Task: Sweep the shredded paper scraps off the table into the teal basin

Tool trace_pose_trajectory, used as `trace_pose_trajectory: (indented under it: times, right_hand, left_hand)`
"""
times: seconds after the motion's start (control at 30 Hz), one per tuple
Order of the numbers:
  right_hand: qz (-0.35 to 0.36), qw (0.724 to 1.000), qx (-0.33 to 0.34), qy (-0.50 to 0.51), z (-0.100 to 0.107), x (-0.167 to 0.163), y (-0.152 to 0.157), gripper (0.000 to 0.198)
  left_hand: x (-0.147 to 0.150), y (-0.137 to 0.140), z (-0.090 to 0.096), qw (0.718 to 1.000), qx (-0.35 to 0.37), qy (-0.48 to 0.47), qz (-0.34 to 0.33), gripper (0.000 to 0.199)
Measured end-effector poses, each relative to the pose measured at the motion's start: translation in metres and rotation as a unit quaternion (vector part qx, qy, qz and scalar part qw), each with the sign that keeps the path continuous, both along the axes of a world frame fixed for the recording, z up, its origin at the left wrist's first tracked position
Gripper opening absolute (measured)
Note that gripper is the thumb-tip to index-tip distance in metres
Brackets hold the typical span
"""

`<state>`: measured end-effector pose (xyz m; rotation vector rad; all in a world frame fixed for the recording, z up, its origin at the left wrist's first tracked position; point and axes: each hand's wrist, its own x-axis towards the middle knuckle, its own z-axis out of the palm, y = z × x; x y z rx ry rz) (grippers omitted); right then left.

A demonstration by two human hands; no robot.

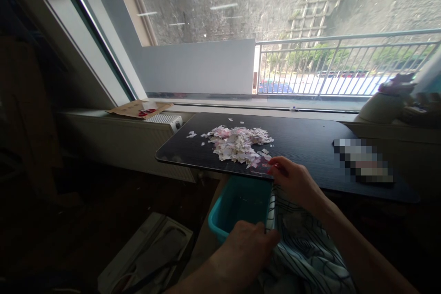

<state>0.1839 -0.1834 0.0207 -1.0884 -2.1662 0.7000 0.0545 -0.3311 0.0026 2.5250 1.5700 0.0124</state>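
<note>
A loose heap of small torn or cut paper pieces (237, 144), mostly white with some pink, lies on the dark folding-style table (299, 138). Below the table's front edge sits a turquoise plastic bin (215, 220), its opening facing up. My left hand (243, 248) is closed over the bin's near rim. At the table edge, just right of the heap, my right hand (294, 179) has its fingers curled together. Something red shows at those fingertips, too small and dark to make out. Patterned cloth (306, 248) lies under my right forearm.
On the sill at the left, red-handled scissors (147, 112) rest on brown paper (127, 109) beside a white radiator (168, 121). A blurred-out object (361, 161) lies on the table's right side. A white box (148, 257) stands on the floor.
</note>
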Motion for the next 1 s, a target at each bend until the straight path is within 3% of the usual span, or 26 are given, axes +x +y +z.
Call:
trace_pose_trajectory:
  times: [0.33,0.6,0.8,1.0]
  right_hand:
    - [-0.068,0.994,0.056,-0.065,0.004,0.010,0.010,0.024]
    - [-0.098,0.991,0.059,-0.064,0.009,0.019,0.009,0.023]
    - [-0.060,0.997,0.033,-0.035,0.002,0.016,0.010,0.022]
    - [-0.100,0.991,0.048,-0.077,0.006,0.032,0.004,0.019]
  left_hand:
    - [-0.012,-0.008,-0.005,0.999,-0.028,-0.030,0.036,0.009]
    - [-0.021,-0.014,-0.002,0.998,-0.023,-0.020,0.056,0.012]
    - [-0.036,-0.017,-0.010,0.996,-0.008,-0.025,0.084,0.017]
    - [-0.041,-0.019,-0.016,0.995,0.000,-0.039,0.097,0.016]
